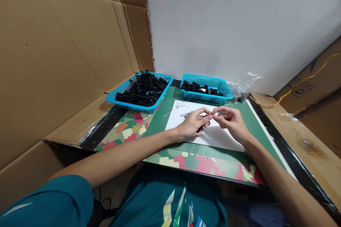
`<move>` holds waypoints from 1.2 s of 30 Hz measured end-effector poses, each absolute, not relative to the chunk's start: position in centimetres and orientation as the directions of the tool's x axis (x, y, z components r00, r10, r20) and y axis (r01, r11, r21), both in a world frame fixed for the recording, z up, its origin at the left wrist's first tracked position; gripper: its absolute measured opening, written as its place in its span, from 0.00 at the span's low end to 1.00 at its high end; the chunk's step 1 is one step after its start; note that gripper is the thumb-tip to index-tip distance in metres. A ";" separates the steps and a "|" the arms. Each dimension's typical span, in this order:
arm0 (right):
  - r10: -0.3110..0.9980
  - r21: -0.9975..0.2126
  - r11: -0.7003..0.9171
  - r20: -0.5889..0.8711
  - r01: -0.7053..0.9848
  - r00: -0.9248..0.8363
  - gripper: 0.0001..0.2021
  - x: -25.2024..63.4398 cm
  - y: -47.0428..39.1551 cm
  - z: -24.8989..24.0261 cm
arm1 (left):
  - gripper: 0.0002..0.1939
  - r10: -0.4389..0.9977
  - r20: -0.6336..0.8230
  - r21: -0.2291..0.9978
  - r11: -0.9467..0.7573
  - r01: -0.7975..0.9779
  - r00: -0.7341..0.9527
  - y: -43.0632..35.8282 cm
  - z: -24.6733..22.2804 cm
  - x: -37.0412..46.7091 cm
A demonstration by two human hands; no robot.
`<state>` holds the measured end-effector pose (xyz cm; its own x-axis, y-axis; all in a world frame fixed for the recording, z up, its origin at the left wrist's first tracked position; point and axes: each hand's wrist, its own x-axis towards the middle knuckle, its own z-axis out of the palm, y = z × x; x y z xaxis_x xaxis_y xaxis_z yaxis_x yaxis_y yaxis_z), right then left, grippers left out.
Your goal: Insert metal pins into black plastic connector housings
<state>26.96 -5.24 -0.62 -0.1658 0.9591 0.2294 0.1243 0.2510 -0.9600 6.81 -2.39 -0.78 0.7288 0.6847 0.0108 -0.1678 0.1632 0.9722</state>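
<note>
Above a white sheet of paper (221, 140), my two hands meet at their fingertips. My left hand (195, 124) is closed around a small black plastic piece (200, 128), part of which shows below the fingers. Thumb and forefinger of my right hand (230, 120) pinch together at the end of that piece; whatever they hold is too small to make out. Behind my hands, small thin metal bits (188, 114) lie in a loose pile on the paper, with more scattered toward its far left corner.
A blue basket (133, 107) heaped with black plastic pieces (145, 88) stands at the back left. A second blue basket (207, 97) at the back right holds fewer pieces. Clear plastic bags (243, 90) sit beside it. Cardboard (66, 35) walls the left side; a yellow cable (290, 92) runs along the right.
</note>
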 end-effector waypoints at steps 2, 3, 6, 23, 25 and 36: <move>0.955 -0.946 0.276 0.251 0.171 -0.156 0.17 27.1 -5.4 -0.4 | 0.24 0.701 0.012 0.971 0.161 -0.175 0.713 -2.2 -0.9 6.8; 0.953 -0.934 0.292 0.266 0.204 -0.146 0.17 27.2 -5.4 -0.3 | 0.23 0.709 0.013 0.971 0.159 -0.178 0.705 -2.1 -1.0 6.8; 0.935 -0.874 0.354 0.332 0.333 -0.123 0.16 27.3 -5.7 -0.2 | 0.21 0.711 0.007 0.974 0.153 -0.164 0.704 -1.9 -1.3 6.7; 0.942 -0.851 0.330 0.322 0.410 -0.090 0.21 27.8 -5.6 -0.1 | 0.18 0.695 -0.109 0.948 0.287 -0.135 0.711 -1.6 -0.3 6.2; 0.945 -0.860 0.318 0.321 0.400 -0.061 0.21 27.7 -5.6 -0.1 | 0.28 0.682 -0.111 0.923 0.341 -0.180 0.723 -1.5 -0.2 6.0; 0.950 -0.897 0.241 0.295 0.370 0.098 0.21 27.6 -5.1 -0.4 | 0.24 0.517 0.047 0.900 0.350 -0.261 0.854 -1.2 -0.5 5.8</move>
<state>27.57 -5.07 -0.43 0.0982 0.9503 0.2955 0.3699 0.2408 -0.8973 5.76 -1.23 -0.52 0.8545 0.5173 0.0469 -0.2611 0.3495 0.8998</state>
